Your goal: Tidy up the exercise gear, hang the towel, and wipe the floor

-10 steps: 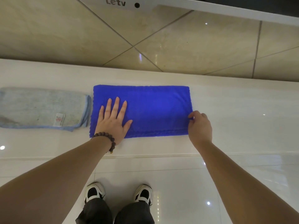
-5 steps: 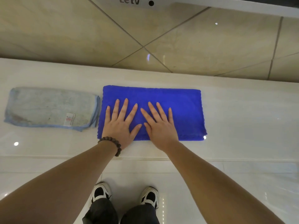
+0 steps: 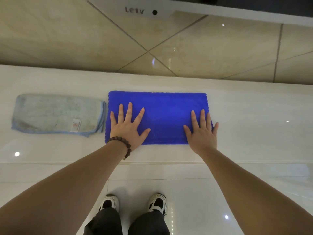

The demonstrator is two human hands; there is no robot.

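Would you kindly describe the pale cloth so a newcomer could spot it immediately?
On the white ledge below the tiled wall lie two folded cloths. The pale grey-blue cloth is left of the bright blue towel; nobody touches it, and it has a small white label.

Legible text, one item: "Letv", dark lettering on the white lower bezel of the screen (image 3: 169, 13) at the top of the view, just left of a small dark round dot. Second item: white sewn tag (image 3: 76, 125) on the pale blue cloth (image 3: 55, 112), red mark and print too small to read.
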